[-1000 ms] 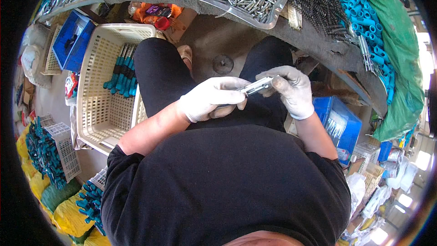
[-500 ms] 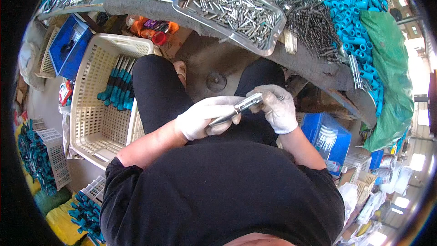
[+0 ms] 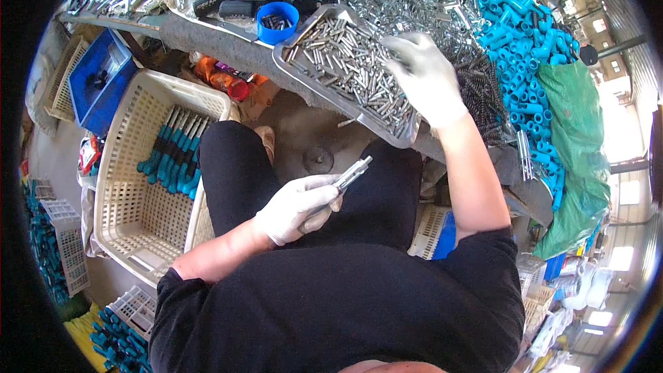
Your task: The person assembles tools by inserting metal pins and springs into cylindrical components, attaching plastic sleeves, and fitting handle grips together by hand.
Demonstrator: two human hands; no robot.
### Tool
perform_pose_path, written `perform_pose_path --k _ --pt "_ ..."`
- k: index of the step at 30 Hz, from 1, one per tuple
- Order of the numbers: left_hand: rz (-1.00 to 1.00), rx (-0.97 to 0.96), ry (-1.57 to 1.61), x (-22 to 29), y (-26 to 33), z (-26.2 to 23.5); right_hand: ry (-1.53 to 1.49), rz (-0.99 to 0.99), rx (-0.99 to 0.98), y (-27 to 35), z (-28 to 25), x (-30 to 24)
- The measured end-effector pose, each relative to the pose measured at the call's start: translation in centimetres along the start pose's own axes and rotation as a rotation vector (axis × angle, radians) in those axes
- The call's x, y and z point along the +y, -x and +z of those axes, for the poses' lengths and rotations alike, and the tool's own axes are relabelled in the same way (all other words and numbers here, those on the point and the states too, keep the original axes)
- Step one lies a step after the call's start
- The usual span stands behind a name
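Note:
My left hand (image 3: 300, 208) is closed around a slotted metal tube (image 3: 353, 171), whose open end points up and to the right above my lap. Its lower end is hidden in my glove. Bare of any visible part, my right hand (image 3: 423, 72) hovers over the right side of a metal tray (image 3: 286, 62), with thumb and fingers apart and slightly blurred. Short metal pins (image 3: 349, 62) fill that tray. Both hands wear white gloves.
Dark springs (image 3: 483, 93) and teal plastic sleeves (image 3: 514, 41) lie on the bench at right. A blue cup (image 3: 277, 22) stands left of the tray. At my left, a cream basket (image 3: 117, 186) holds several teal-handled tools (image 3: 173, 148). The bench edge (image 3: 214, 45) curves before my knees.
My right hand has left the metal tube and moved up and away to the tray. My left hand still grips the tube, now a little lower and further left.

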State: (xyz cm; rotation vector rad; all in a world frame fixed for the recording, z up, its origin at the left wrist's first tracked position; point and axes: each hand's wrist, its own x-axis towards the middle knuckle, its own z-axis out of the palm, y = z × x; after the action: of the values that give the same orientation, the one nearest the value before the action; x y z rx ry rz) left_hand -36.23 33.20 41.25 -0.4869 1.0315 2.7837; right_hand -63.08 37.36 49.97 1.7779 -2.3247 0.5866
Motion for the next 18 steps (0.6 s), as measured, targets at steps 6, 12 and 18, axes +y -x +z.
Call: perform_pose_path --k 6,12,18 --pt "0.035 0.029 -0.012 0.9 0.6 -0.7 0.234 0.170 -0.185 -4.3 1.9 2.2" --pt "0.043 0.062 0.016 1.1 -0.2 -1.2 -0.103 0.215 0.221 -1.9 0.3 9.0" --pt "0.005 0.039 0.010 0.6 -0.3 -1.2 -0.775 0.365 0.424 -0.2 2.4 9.7"
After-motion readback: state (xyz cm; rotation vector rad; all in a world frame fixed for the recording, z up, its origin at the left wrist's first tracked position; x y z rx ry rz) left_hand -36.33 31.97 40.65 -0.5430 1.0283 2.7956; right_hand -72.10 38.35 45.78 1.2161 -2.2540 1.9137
